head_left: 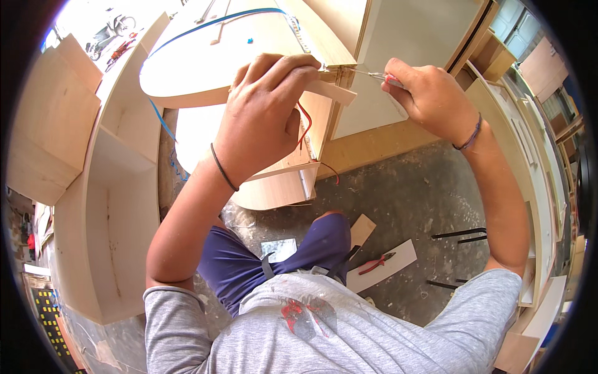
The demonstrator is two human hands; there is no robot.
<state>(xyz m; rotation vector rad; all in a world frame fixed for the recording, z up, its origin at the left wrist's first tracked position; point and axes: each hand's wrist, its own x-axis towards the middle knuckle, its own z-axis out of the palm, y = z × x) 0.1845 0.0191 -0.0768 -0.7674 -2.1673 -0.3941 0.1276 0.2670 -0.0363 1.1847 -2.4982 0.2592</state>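
My right hand (430, 96) is closed around a small tool with a red and grey handle (392, 81). A thin, pale shaft or strand (364, 71) runs from it to the corner of a light wooden cabinet piece with a rounded panel (193, 71). At that corner my left hand (265, 93) is closed, its fingertips at the panel's edge. What they pinch is hidden. A short flat wood strip (336, 92) juts out beside the left fingers. Below that hand dangles a red wire (306, 121).
Red-handled pliers (377, 263) lie on a pale board (398, 265) on the grey floor. Blue strapping (212, 22) crosses the panel. An open cabinet carcass (121, 218) stands at left; a tall panel (411, 50) rises behind. Black metal legs (458, 235) and stacked boards (529, 149) are at right.
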